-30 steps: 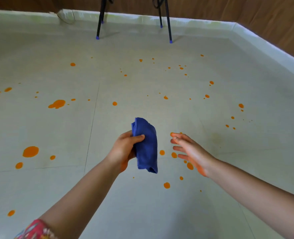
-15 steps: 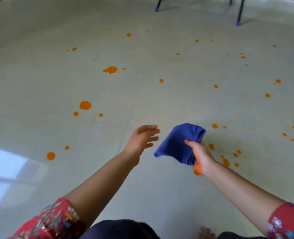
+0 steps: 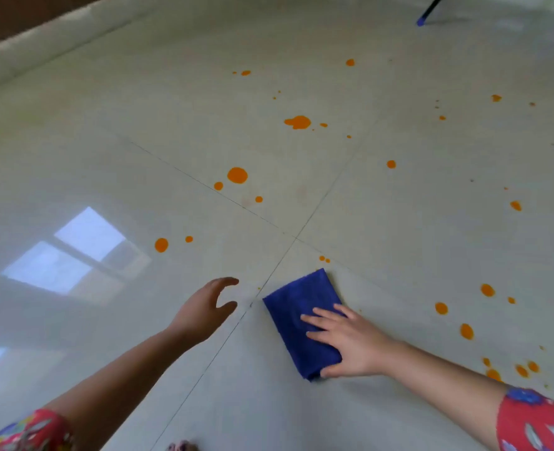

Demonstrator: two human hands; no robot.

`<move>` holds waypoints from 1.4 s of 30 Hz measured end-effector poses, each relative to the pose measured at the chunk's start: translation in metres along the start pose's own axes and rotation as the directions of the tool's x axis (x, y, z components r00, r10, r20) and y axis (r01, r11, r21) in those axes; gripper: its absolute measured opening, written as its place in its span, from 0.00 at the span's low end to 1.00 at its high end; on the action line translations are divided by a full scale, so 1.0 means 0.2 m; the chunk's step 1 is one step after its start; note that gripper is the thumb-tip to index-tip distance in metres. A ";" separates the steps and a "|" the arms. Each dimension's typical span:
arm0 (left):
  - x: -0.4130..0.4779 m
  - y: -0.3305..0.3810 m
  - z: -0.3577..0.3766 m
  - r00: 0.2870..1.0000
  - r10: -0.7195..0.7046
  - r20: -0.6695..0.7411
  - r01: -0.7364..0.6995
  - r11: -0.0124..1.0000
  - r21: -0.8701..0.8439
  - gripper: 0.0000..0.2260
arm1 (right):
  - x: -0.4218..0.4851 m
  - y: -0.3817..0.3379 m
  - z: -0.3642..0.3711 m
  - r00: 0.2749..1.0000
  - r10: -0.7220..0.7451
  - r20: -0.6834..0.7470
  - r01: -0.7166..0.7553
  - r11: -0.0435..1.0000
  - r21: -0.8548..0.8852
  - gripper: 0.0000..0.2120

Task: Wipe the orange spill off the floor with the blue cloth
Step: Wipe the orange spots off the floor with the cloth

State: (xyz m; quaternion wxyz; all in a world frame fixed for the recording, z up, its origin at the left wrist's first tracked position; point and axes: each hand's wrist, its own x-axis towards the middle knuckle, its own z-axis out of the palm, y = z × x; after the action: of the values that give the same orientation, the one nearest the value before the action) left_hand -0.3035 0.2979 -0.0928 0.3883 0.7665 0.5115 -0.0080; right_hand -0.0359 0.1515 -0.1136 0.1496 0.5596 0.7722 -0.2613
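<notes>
The right hand lies flat on the folded cloth, fingers spread and straight, pressing it to the floor. The left hand is apart from it, holding nothing, fingers loosely curved; whether it touches the floor I cannot tell. The cloth sits just right of a tile joint, two small drops just beyond its far edge. Most of the spill is untouched and scattered wide, some well out of reach. The likely risks: a flat palm could slip over the cloth on glossy tile, a loaded cloth could smear orange into streaks or the joint, and a knee or sleeve could drag through drops near the right arm.
</notes>
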 end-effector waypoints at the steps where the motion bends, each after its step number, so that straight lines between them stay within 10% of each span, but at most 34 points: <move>1: 0.02 -0.04 0.01 1.000 0.002 -0.022 -0.002 1.000 0.020 0.21 | 0.00 0.04 -0.03 0.999 0.036 0.005 -0.036 0.999 0.027 0.42; 10: 0.15 -0.31 0.12 0.965 -0.031 -0.262 0.066 0.990 0.123 0.26 | 0.25 -0.02 0.05 0.979 0.178 -0.104 -0.176 0.984 0.029 0.30; 16: 0.22 -0.42 0.13 0.937 0.068 -0.343 -0.003 0.982 0.188 0.25 | 0.57 -0.23 0.11 0.826 0.443 -0.348 -0.367 0.892 0.263 0.25; 23: 0.30 -0.48 0.10 0.904 0.129 -0.407 -0.033 0.972 0.233 0.25 | 0.47 -0.34 0.32 0.902 -0.078 -0.424 0.065 0.997 -0.045 0.26; 30: 0.25 -0.57 0.14 0.897 0.066 -0.436 0.022 0.981 0.193 0.25 | 0.74 -0.13 0.09 0.756 0.447 -0.477 -0.393 0.894 0.216 0.27; 37: 0.28 -0.74 -0.02 0.831 -0.056 -0.554 0.166 0.974 0.151 0.26 | 0.75 -0.24 0.13 0.877 -0.216 -0.429 0.143 0.970 -0.195 0.26; 42: 0.35 -0.84 -0.11 0.763 -0.239 -0.600 0.339 0.939 0.057 0.24 | 0.98 0.01 -0.06 0.830 0.120 -0.544 -0.174 0.983 -0.049 0.26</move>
State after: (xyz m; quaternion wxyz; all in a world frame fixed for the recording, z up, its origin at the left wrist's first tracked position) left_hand -0.4124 0.3958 -0.2046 0.1424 0.6720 0.7156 0.1265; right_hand -0.0980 0.3126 -0.2076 -0.0268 0.6603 0.7493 -0.0435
